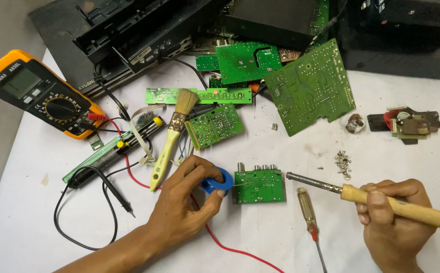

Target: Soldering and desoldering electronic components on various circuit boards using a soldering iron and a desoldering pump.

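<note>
Currently, soldering is under way on the small green rectangular circuit board (259, 186), which lies flat on the white tabletop (291, 242) between the two hands. The right hand (394, 222) is closed in a full fist-like grip around the wooden handle of the soldering iron (371, 199), and the iron's metal tip rests at the upper right edge of the board, beside the row of round sockets along its top. The left hand (182, 202) has its fingers pinched together on the blue spool of solder wire (217, 183), held just beside the board's left edge; a thin strand of wire runs from the spool toward the board, though whether it reaches the tip cannot be told. As a judgement, the joint is in progress and not finished, since both iron and solder are at the board. The yellow-handled bristle brush (172, 136), the red-tipped screwdriver with clear amber handle (308, 215) and the orange-cased multimeter (40, 93) lie untouched. Several larger green boards (311, 86) and a small pile of loose screws (343, 163) sit farther back, apart from the work.
</note>
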